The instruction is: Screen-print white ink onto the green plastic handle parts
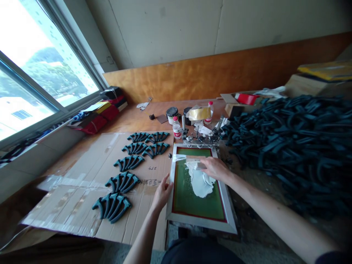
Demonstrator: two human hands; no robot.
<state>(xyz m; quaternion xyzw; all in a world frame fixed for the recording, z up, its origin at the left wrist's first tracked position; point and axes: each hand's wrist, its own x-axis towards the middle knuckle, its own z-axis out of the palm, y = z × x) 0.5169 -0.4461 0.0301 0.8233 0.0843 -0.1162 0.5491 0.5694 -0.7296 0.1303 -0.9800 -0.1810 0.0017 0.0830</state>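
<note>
A silver-framed screen with green mesh lies in front of me, a patch of white paste spread on its upper middle. My right hand is closed on a flat scraper at the upper edge of the paste. Whitish tape or film shows at the scraper's left end. At the frame's left edge is my left hand, fingers curled and fingertips against or very near the frame; what they grip, if anything, is hidden.
Rows of dark curved parts lie on cardboard at left. A large heap of dark parts fills the right. Behind the screen stand a metal clamp, bottles and a lidded tub.
</note>
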